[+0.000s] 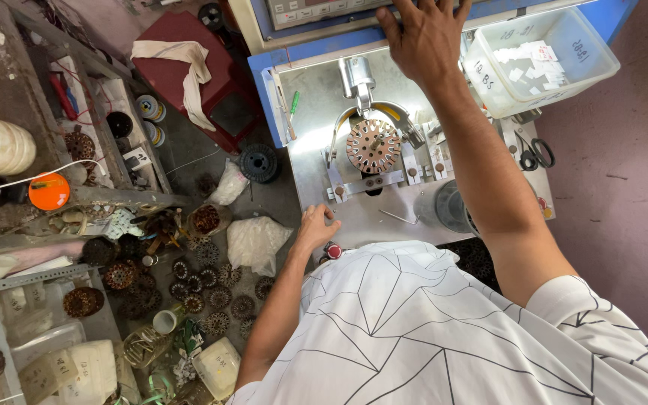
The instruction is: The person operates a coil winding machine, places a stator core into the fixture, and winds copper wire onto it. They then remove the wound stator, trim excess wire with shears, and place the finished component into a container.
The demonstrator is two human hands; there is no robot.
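Observation:
A round copper-coloured slotted motor core (373, 145) sits clamped in the fixture of a winding machine on a metal table (316, 120). My right hand (423, 37) reaches far up with spread fingers and rests against the machine's grey control panel (316, 10). My left hand (315, 227) rests at the table's near edge, fingers curled by a red round button (333, 250). Neither hand holds anything.
A clear plastic bin (556, 56) of paper slips stands at the upper right, black scissors (534, 154) below it. Several wound cores and plastic bags (253, 241) litter the floor at left. A red stool with a cloth (181, 60) and cluttered shelves (46, 150) stand further left.

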